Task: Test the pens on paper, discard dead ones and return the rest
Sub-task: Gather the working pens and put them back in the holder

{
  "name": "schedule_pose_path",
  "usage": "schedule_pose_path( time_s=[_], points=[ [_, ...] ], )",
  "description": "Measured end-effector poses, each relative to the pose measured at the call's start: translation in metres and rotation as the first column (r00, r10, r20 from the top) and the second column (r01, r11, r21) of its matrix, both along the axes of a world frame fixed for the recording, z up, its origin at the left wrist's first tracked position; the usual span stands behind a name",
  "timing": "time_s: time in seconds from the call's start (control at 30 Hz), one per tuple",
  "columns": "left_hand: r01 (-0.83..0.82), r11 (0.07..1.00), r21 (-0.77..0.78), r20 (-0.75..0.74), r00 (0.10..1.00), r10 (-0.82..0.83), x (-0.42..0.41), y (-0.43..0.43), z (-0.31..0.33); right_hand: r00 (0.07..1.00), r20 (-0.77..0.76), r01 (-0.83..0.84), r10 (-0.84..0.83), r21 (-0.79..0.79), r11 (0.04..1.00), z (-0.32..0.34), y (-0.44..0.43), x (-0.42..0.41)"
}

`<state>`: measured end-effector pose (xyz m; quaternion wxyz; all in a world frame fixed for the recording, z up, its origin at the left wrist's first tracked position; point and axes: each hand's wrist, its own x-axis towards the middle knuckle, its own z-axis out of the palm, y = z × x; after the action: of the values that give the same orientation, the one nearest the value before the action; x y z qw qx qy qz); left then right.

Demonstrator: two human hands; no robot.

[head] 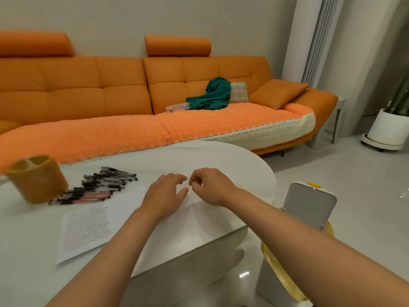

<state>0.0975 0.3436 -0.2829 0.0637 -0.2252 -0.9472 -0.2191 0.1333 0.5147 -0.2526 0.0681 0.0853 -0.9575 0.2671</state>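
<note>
Several pens (97,185), black ones and red ones, lie in a row on the white table (232,160), just right of an orange pen cup (36,179) with two compartments. A sheet of paper (88,222) with faint writing lies in front of them. My left hand (164,196) hovers over the table right of the paper, fingers relaxed and holding nothing. My right hand (210,186) is close beside it, fingers loosely curled, also holding nothing. Both hands are apart from the pens.
A white bin (307,209) with its lid raised and a yellow liner stands off the table's right edge. Behind the table runs an orange sofa (132,89) with a green cloth (212,95). A white plant pot (388,129) stands on the floor at right.
</note>
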Motion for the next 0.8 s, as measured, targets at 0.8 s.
schedule_pose_path(
  time_s=[0.8],
  points=[
    [-0.4, 0.916, -0.038, 0.063, 0.914, 0.402, -0.038, -0.282, -0.028, 0.941, -0.043, -0.288, 0.335, 0.417, 0.862, -0.04, -0.267, -0.111]
  ],
)
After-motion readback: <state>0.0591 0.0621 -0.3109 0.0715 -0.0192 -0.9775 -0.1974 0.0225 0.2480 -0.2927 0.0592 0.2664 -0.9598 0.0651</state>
